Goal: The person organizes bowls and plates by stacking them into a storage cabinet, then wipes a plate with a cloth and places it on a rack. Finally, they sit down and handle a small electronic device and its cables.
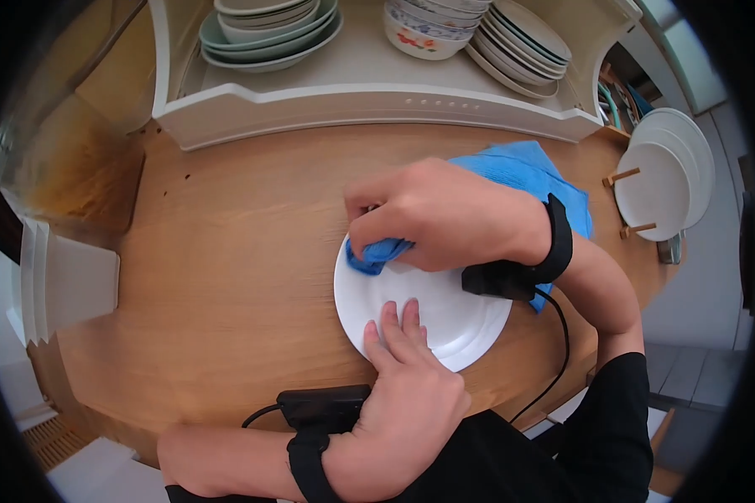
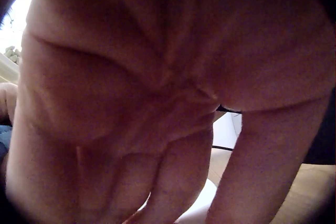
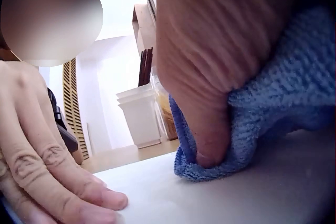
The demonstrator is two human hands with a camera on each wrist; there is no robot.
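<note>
A white plate [image 1: 470, 327] lies on the wooden table, close to the person's body. Bunched in the right hand [image 1: 445, 210] is a blue cloth [image 1: 377, 254], pressed against the plate's far left part. The right wrist view shows the thumb pushing into a fold of this cloth [image 3: 210, 169] right at the white surface. More blue cloth [image 1: 533, 176] spreads over the table behind the right wrist. The left hand [image 1: 415, 402] rests its extended fingertips on the plate's near side. Its palm [image 2: 131, 92] fills most of the left wrist view.
A white rack [image 1: 335, 109] at the back holds stacked bowls [image 1: 428, 38] and plates [image 1: 520, 50]. White plates [image 1: 654, 189] stand in a wooden holder at the right. Nested white containers [image 1: 75, 272] and a clear bin [image 1: 80, 176] sit on the left.
</note>
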